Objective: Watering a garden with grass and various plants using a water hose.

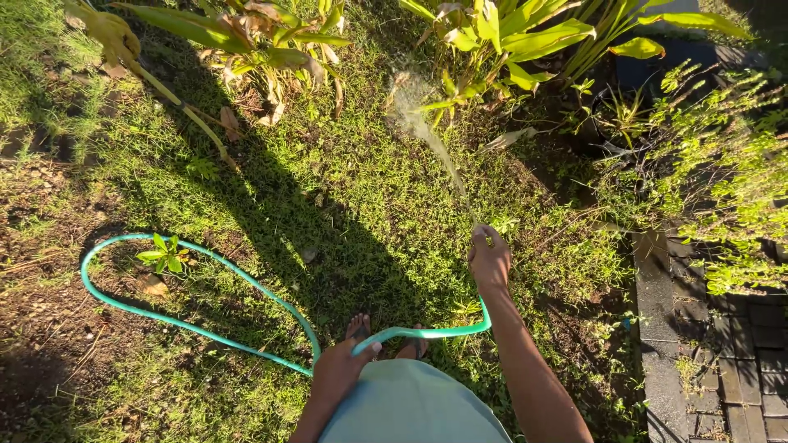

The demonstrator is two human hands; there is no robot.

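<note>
My right hand (489, 259) grips the end of a green garden hose (205, 254), thumb over its mouth. A thin jet of water (435, 148) shoots up and away from it toward the broad-leaved plants (509, 41) at the top. My left hand (341, 367) holds the same hose lower down, near my waist. From there the hose runs left across the grass in a wide loop around a small green seedling (167, 254). My feet in sandals (361, 328) show just above my pale green clothing.
Sunlit grass (345, 197) with my long shadow across it. Bare soil (41, 328) lies at the left. A paved brick path with a kerb (657, 328) runs down the right side, beside a leafy shrub (730, 180). Yellowing plants (263, 41) stand at top left.
</note>
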